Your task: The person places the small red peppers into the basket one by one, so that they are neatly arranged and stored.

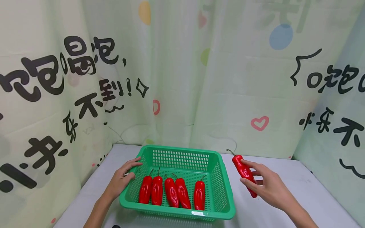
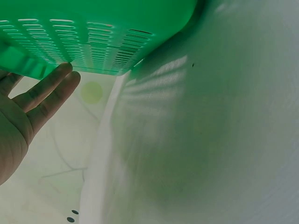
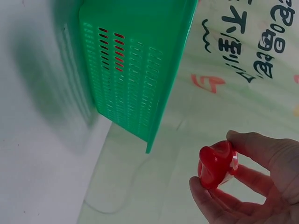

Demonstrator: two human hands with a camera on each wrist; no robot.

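In the head view, a green plastic basket [image 1: 182, 152] with slotted walls stands on the table. Several glossy red chili peppers [image 1: 172, 192] lie inside it, stems pointing away from me. My left hand [image 1: 121, 179] touches the basket's left rim; in the left wrist view two of its fingers [image 2: 53, 93] reach straight along the outer wall. To the right of the basket, my right hand [image 1: 266, 182] pinches another red chili pepper [image 1: 244, 172] between thumb and fingers, its stem tilted up to the left. The right wrist view shows this pepper [image 3: 216, 165] end-on, held off the table.
The white table [image 1: 285, 171] extends to both sides of the basket. Behind it and along the sides hangs a pale green curtain [image 1: 176, 79] with black lettering and coloured shapes. A small black spot [image 1: 116, 226] shows at the near edge of the head view.
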